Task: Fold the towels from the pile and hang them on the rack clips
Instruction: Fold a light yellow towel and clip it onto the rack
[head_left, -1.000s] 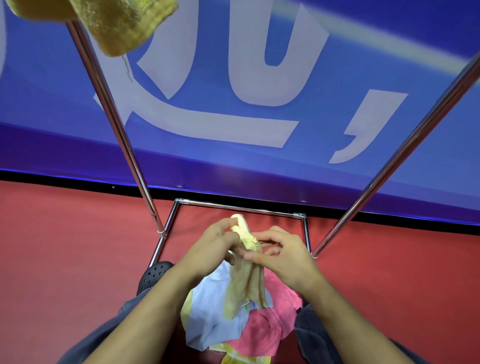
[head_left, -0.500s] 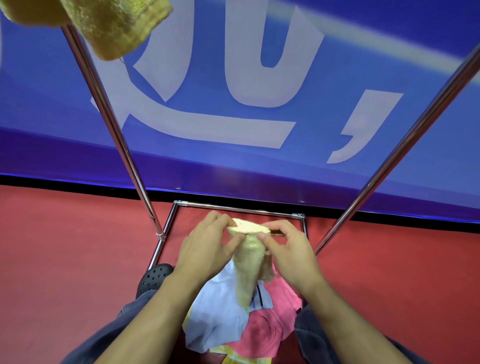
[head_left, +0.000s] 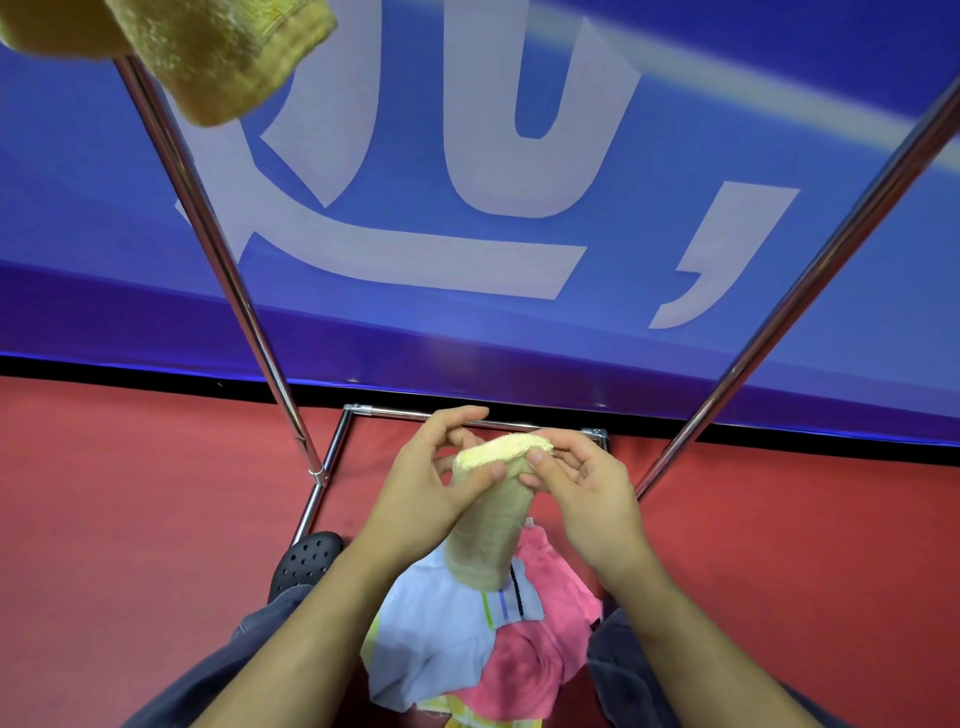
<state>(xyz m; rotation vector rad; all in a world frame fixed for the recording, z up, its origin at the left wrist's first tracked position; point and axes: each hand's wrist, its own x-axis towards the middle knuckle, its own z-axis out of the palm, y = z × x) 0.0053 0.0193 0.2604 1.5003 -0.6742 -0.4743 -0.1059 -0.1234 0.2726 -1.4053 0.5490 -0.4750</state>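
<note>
Head view, lower centre: a fuzzy pale-yellow towel (head_left: 493, 519) hangs folded, its top edge pinched by left hand (head_left: 431, 488) and right hand (head_left: 587, 493). Beneath lies a pile of pink and pale-blue towels (head_left: 478, 639). Chrome rack poles (head_left: 223, 260) rise; a golden terry towel (head_left: 208, 52) hangs upper left.

Single head-worn wide-angle view.
Looks forward and steeply down, close above the hands (head_left: 519, 488), toward the red carpeted floor (head_left: 130, 519).
</note>
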